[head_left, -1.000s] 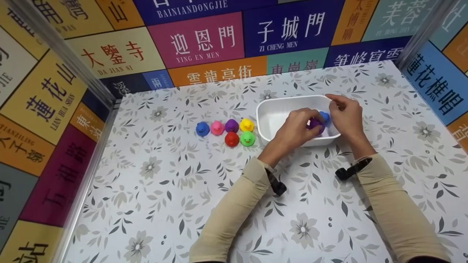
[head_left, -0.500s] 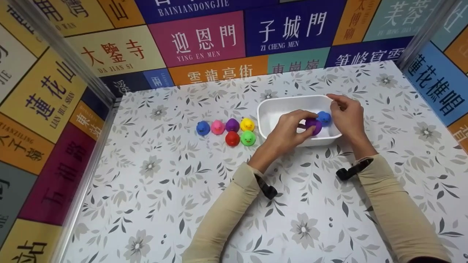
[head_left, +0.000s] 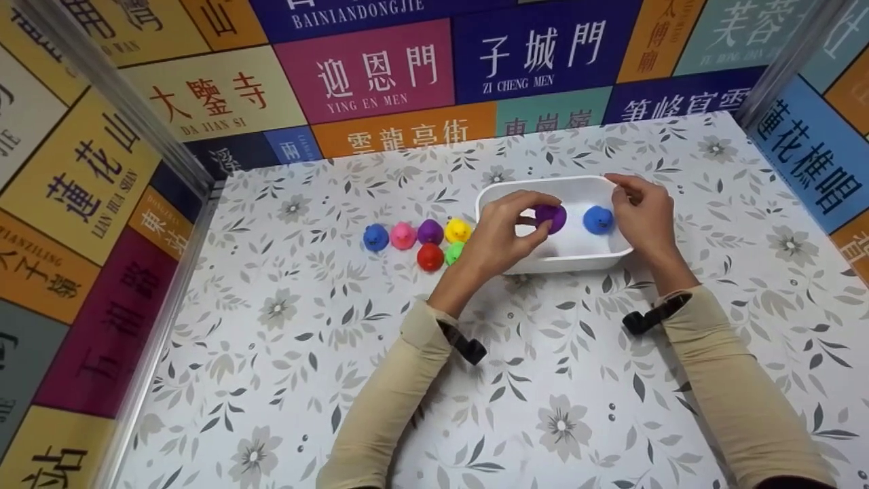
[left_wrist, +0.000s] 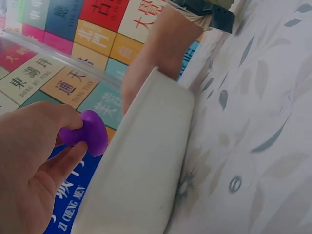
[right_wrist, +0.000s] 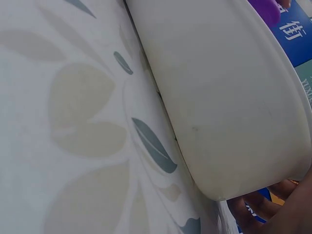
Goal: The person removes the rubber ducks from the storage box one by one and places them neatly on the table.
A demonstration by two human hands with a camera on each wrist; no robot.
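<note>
My left hand (head_left: 502, 234) pinches a purple rubber duck (head_left: 555, 219) between thumb and fingers, raised over the left half of a white plastic tub (head_left: 577, 248). In the left wrist view the purple duck (left_wrist: 91, 132) shows above the tub's rim. Inside the tub, toward its right end, lies a blue rubber duck (head_left: 598, 220). My right hand (head_left: 646, 216) holds the tub's right end by the rim. The right wrist view has its fingers (right_wrist: 261, 204) against the outside of the tub's end wall (right_wrist: 229, 117).
Left of the tub, small ducks stand in two rows: blue (head_left: 375, 238), pink (head_left: 403, 236), purple (head_left: 430, 231) and yellow (head_left: 457, 230) behind, red (head_left: 430, 257) and green (head_left: 454, 253) in front. My left hand partly covers the green one. Printed panels (head_left: 380, 75) border the table.
My left hand has lifted the purple duck away from the blue one and carried it leftward over the tub. The right hand stays at the tub's right end.
</note>
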